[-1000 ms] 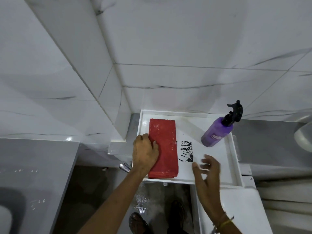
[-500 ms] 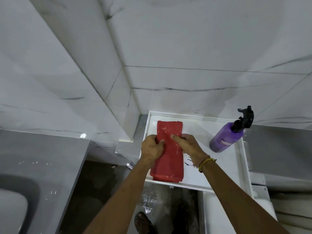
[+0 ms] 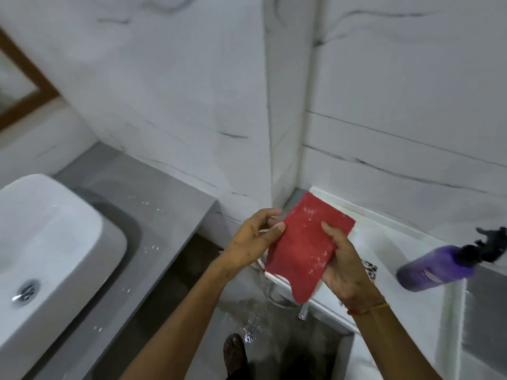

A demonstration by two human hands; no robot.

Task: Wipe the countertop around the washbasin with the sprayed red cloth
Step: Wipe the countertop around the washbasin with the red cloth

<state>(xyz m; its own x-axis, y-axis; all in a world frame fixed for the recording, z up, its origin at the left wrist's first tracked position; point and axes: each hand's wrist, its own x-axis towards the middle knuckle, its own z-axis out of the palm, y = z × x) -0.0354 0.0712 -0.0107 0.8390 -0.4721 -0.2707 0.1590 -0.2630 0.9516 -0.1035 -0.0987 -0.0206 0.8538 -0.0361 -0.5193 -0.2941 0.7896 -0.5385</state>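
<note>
The folded red cloth (image 3: pixel 304 242) is lifted off the white tray (image 3: pixel 384 242) and held in the air at mid frame, flecked with white spray droplets. My left hand (image 3: pixel 252 239) pinches its left edge with thumb and fingers. My right hand (image 3: pixel 343 261) grips its right side, thumb on top. The white washbasin (image 3: pixel 46 248) sits at the left on the grey countertop (image 3: pixel 164 198), which shows a few water drops.
A purple spray bottle (image 3: pixel 439 267) with a black trigger lies on the tray at the right. Marble-patterned wall tiles meet in a corner behind. Wet floor and my sandalled foot (image 3: pixel 233 352) show below, between counter and tray. A wooden mirror frame (image 3: pixel 24 86) sits at upper left.
Both hands have lifted the red cloth off the tray. The view has swung left, bringing the washbasin and countertop into sight.
</note>
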